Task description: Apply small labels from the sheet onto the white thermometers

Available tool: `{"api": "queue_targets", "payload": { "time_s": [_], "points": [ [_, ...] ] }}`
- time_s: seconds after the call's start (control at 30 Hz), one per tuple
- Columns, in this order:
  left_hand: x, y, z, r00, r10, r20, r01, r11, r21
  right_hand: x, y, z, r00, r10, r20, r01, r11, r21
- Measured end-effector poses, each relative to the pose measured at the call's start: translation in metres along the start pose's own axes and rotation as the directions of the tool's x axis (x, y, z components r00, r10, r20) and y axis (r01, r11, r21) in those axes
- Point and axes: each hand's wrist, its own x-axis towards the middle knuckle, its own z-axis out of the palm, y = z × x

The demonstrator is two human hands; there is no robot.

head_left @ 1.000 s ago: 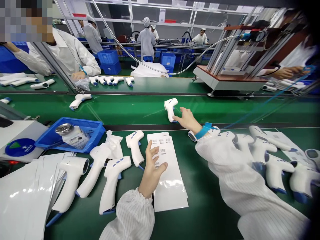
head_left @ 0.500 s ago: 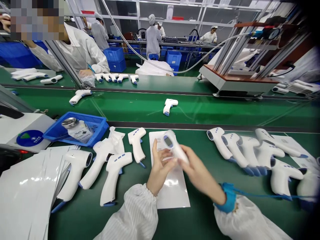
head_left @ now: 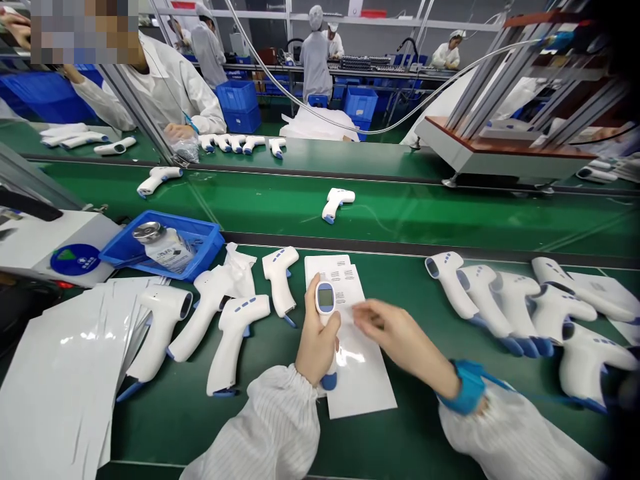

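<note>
My left hand (head_left: 316, 343) is wrapped round a white and blue handheld thermometer (head_left: 325, 298), held upright with its small grey screen facing me. My right hand (head_left: 395, 333) is off the thermometer, just to its right, with bent fingers apart and nothing in them. Under both hands lies a printed white sheet (head_left: 363, 380) on the green table. Several similar thermometers stand or lie to the left, one of them (head_left: 235, 340) nearest my left sleeve. More lie in a row at the right, the closest one (head_left: 453, 287) beyond my right hand.
A blue tray (head_left: 205, 257) with a metal-capped bottle sits at the left, above a stack of white sheets (head_left: 60, 373). Across the green conveyor (head_left: 260, 200), which carries two thermometers, a person in white works. A metal-framed fixture (head_left: 500, 150) stands at the back right.
My right hand has let go of the thermometer and moved a little away. My left hand now holds it alone, lower and upright with its screen towards me. The view has shifted slightly.
</note>
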Motion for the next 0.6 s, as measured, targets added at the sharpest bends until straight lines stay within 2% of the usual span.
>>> {"api": "queue_targets", "payload": {
  "time_s": [0.07, 0.17, 0.3, 0.43, 0.53, 0.6],
  "points": [
    [0.001, -0.001, 0.0, 1.0, -0.004, -0.008, 0.004, 1.0, -0.003, 0.026, 0.008, 0.0, 0.982, -0.104, -0.156, 0.083, 0.987, -0.135],
    [0.0, -0.004, -0.004, 1.0, 0.002, 0.006, -0.002, 1.0, -0.018, 0.052, 0.021, 0.008, 0.964, -0.178, -0.198, 0.13, 0.964, -0.233],
    [0.001, -0.009, -0.007, 1.0, 0.006, 0.027, -0.004, 0.999, -0.053, 0.06, 0.027, 0.016, 0.956, -0.213, -0.202, 0.162, 0.956, -0.243],
    [0.003, -0.01, -0.003, 1.0, -0.021, 0.02, 0.022, 0.996, -0.085, 0.06, 0.022, 0.012, 0.928, -0.244, -0.281, 0.205, 0.965, -0.161],
    [-0.008, 0.002, -0.006, 0.997, -0.072, -0.008, 0.07, 0.986, -0.151, 0.061, 0.019, 0.011, 0.926, -0.253, -0.281, 0.221, 0.965, -0.142],
    [-0.025, 0.023, -0.023, 0.992, -0.099, -0.081, 0.078, 0.97, -0.229, 0.06, 0.02, 0.017, 0.938, -0.285, -0.195, 0.241, 0.945, -0.223]
  ]
}}
